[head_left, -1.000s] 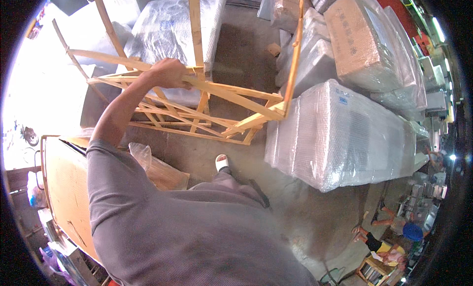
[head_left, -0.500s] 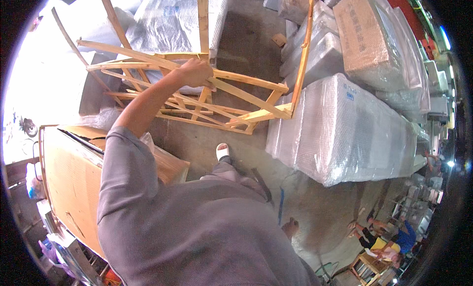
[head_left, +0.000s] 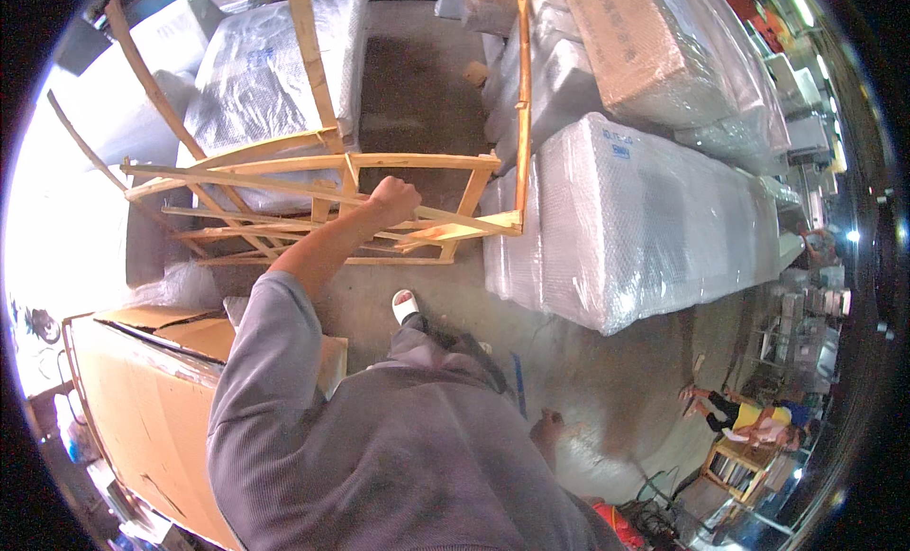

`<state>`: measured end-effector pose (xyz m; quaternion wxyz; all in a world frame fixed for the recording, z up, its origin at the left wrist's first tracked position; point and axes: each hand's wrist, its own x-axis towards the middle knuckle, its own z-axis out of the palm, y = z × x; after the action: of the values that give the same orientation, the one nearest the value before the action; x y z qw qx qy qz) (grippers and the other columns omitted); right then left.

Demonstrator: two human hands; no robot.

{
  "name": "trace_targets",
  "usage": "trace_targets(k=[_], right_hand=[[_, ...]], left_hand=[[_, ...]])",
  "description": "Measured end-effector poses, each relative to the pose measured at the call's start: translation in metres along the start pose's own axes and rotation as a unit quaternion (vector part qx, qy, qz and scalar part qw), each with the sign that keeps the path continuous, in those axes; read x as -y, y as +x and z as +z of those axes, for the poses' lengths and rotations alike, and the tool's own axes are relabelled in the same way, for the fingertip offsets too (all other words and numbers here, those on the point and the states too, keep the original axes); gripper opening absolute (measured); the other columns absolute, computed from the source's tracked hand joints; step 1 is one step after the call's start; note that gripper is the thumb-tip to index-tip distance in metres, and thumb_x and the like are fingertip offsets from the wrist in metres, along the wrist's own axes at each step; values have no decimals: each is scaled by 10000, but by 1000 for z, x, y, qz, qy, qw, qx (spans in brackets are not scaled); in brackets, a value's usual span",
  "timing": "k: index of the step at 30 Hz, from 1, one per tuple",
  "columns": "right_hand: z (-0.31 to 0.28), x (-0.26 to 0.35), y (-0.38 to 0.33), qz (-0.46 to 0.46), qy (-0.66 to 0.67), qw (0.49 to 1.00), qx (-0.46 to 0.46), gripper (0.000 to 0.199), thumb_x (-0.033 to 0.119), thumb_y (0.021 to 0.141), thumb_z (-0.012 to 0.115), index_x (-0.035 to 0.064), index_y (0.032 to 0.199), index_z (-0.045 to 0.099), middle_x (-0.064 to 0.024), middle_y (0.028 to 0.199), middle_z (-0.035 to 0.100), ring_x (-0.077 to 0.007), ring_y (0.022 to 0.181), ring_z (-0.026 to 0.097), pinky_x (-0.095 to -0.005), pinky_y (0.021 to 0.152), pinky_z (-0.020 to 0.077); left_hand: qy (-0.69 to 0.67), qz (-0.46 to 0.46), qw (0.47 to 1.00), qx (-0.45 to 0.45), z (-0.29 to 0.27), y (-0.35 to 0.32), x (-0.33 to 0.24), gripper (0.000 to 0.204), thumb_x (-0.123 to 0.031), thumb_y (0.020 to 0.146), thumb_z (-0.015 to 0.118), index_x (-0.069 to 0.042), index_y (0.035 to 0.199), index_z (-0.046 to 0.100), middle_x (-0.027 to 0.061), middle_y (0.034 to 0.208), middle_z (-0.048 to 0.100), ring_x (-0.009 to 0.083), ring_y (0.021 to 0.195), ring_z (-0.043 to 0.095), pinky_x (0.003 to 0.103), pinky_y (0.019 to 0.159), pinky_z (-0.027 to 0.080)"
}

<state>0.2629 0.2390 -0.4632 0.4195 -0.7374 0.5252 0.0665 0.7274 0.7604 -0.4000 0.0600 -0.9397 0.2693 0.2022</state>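
Observation:
Out in front of me, my left hand is closed around a thin slat of a wooden crate frame. The frame is built of pale slats, with several long posts rising from its corners. It is held tilted above the concrete floor, though I cannot tell whether its lower edge touches down. Low beside my right hip hangs my right hand, away from the frame; my body hides part of it and its fingers are unclear.
A bubble-wrapped box stands close to the frame's right end, with a wrapped carton behind it. Another wrapped block lies beyond the frame at left. A large cardboard box sits by my left side. People are farther off, lower right.
My left hand has come nearer to my body, bringing the wooden frame with it. The frame's angle has shifted, and the whole view has turned a little. My right hand stays low.

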Motion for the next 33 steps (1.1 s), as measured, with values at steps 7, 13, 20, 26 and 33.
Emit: trace_targets(k=[7,13,20,26,33], right_hand=[[0,-67,16,-242,-118,961,-60,312,253,854,699,-43,913,623,-79,702,620,-195,597,552,-383,573,464],[-20,-70,-2,7,-99,995,-5,326,309,863,686,-8,824,618,-74,650,584,-169,604,529,-372,587,449],[-14,-87,19,-35,61,998,-9,254,178,888,666,35,726,532,-29,589,470,-153,508,447,-362,468,361],[-23,-69,12,-81,-7,997,-5,236,163,881,668,43,740,521,-29,559,457,-148,429,423,-347,394,342],[-31,-13,-13,10,25,1000,-13,221,186,859,681,42,758,547,-39,559,490,-144,433,459,-318,401,381]], left_hand=[[-38,25,998,34,35,36,-38,268,-268,768,775,-64,942,766,146,974,746,282,934,730,401,771,584],[-127,21,991,19,36,-9,-50,336,-297,846,692,-15,1022,738,191,1007,726,343,991,708,435,829,574],[-154,45,985,59,24,-38,11,403,-481,898,645,-112,1036,729,168,988,719,363,993,684,504,863,537],[-173,14,984,37,100,-39,38,476,-553,899,627,-112,1046,725,179,989,716,357,996,684,490,858,542],[-169,-61,983,-34,121,-23,3,503,-523,889,647,-106,1169,672,153,1009,721,356,959,699,483,810,561]])
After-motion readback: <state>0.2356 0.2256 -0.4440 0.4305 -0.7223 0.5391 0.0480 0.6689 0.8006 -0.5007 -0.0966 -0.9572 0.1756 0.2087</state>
